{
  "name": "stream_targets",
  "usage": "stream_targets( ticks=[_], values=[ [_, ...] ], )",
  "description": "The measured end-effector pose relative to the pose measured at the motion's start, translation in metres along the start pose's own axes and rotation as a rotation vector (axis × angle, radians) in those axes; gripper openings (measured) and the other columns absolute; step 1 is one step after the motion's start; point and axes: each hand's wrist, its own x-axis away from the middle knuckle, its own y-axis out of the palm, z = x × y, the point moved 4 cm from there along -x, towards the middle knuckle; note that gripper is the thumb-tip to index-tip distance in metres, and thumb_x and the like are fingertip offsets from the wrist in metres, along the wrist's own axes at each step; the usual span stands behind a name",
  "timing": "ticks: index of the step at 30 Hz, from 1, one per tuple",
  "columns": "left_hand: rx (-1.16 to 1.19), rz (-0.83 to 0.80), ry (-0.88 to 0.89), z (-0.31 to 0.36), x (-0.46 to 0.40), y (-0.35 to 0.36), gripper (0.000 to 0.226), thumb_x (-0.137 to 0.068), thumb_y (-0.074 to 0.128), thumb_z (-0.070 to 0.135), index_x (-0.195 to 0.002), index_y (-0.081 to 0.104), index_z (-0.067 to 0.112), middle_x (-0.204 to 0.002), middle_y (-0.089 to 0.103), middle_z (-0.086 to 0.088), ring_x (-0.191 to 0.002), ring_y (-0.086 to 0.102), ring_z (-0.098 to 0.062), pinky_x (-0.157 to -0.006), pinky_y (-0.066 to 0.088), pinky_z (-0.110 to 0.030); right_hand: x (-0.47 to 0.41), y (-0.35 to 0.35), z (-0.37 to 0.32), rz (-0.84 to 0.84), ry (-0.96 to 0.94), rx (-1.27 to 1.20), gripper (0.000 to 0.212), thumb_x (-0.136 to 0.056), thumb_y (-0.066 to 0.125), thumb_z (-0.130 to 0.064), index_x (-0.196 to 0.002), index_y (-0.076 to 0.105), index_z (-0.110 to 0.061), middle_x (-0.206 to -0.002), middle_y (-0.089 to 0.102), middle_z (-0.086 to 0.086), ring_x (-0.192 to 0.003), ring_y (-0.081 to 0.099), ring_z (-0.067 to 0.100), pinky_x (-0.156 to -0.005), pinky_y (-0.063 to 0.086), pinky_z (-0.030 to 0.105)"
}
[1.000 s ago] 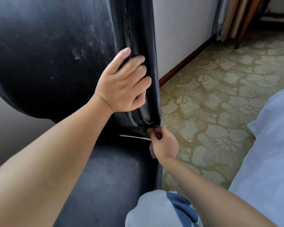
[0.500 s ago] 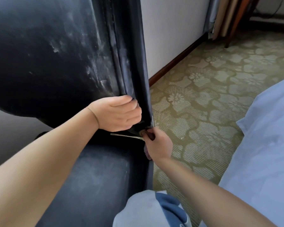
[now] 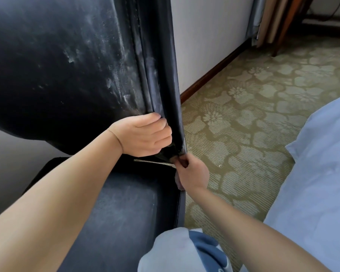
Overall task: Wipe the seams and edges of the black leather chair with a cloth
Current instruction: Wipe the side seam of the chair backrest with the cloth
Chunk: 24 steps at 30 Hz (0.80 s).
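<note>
Patterned carpet (image 3: 253, 134) lies open beside the black leather chair (image 3: 67, 75); left hand (image 3: 145, 136) curls onto its backrest seam, right hand (image 3: 192, 175) pinches the bottom corner below those fingers.

No legible txt, labels, brands or nos. anywhere in view.
</note>
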Motion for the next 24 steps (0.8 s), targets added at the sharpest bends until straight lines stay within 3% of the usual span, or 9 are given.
stream_targets(
  ticks=[3,6,9,11,16,19,22,24],
  values=[
    [-0.009,0.001,-0.013,0.000,0.001,0.001,0.015,-0.075,0.052,0.026,-0.079,0.061,0.015,-0.076,0.061,0.002,-0.082,0.058,-0.018,-0.092,0.036,-0.028,0.000,-0.008,-0.013,0.113,-0.139,-0.126,0.024,-0.086,0.050,-0.042,-0.069,0.052,-0.026,-0.059,0.057,-0.011,-0.060,0.057,0.013,-0.049,0.041,0.027],
    [-0.011,-0.004,-0.012,0.000,-0.001,0.000,0.014,-0.074,0.052,0.025,-0.078,0.060,0.015,-0.075,0.061,0.002,-0.081,0.058,-0.018,-0.092,0.036,-0.028,-0.003,-0.008,-0.012,0.166,-0.146,-0.036,0.020,-0.088,0.060,-0.031,-0.074,0.060,-0.017,-0.068,0.058,-0.010,-0.065,0.054,0.012,-0.047,0.032,0.022],
    [-0.002,0.001,-0.009,0.001,-0.002,0.001,0.012,-0.074,0.050,0.023,-0.077,0.060,0.015,-0.073,0.060,0.003,-0.078,0.060,-0.017,-0.091,0.036,-0.028,-0.004,0.006,0.008,-0.020,0.056,0.124,0.022,-0.091,0.056,-0.037,-0.083,0.061,-0.016,-0.077,0.062,-0.005,-0.073,0.059,0.018,-0.055,0.042,0.028],
    [-0.006,0.020,-0.011,0.001,-0.002,0.001,0.012,-0.074,0.050,0.023,-0.077,0.059,0.015,-0.073,0.060,0.003,-0.081,0.057,-0.018,-0.091,0.036,-0.028,-0.002,0.009,0.021,-0.096,0.221,0.039,0.022,-0.091,0.054,-0.038,-0.083,0.061,-0.019,-0.075,0.060,-0.006,-0.073,0.058,0.018,-0.057,0.043,0.028],
    [0.001,0.033,-0.010,0.000,-0.002,0.001,0.011,-0.074,0.049,0.021,-0.075,0.059,0.015,-0.072,0.059,0.002,-0.077,0.059,-0.017,-0.091,0.037,-0.028,0.004,-0.004,0.003,0.068,0.094,-0.244,0.012,-0.090,0.061,-0.032,-0.083,0.062,-0.023,-0.076,0.062,-0.012,-0.072,0.058,0.009,-0.058,0.043,0.027],
    [0.009,0.028,-0.019,0.001,-0.003,0.000,0.011,-0.072,0.050,0.020,-0.074,0.060,0.016,-0.071,0.060,0.002,-0.076,0.060,-0.017,-0.090,0.037,-0.028,0.002,-0.009,-0.006,0.140,0.116,-0.340,0.012,-0.090,0.061,-0.032,-0.080,0.059,-0.025,-0.075,0.062,-0.012,-0.072,0.059,0.010,-0.061,0.046,0.030],
    [0.006,0.012,-0.015,0.002,-0.002,0.001,0.013,-0.074,0.049,0.022,-0.076,0.060,0.015,-0.073,0.061,0.002,-0.079,0.059,-0.017,-0.092,0.036,-0.028,-0.001,-0.002,0.004,0.028,0.211,-0.246,0.014,-0.090,0.058,-0.034,-0.081,0.058,-0.023,-0.075,0.063,-0.009,-0.072,0.060,0.014,-0.061,0.046,0.031],
    [-0.011,0.016,-0.022,0.001,-0.001,0.002,0.015,-0.075,0.048,0.024,-0.078,0.060,0.015,-0.075,0.062,0.002,-0.083,0.055,-0.018,-0.093,0.036,-0.028,0.000,0.008,0.019,-0.093,0.382,-0.314,0.017,-0.090,0.056,-0.030,-0.075,0.056,-0.022,-0.067,0.064,-0.005,-0.063,0.061,0.020,-0.062,0.051,0.038]
  ],
)
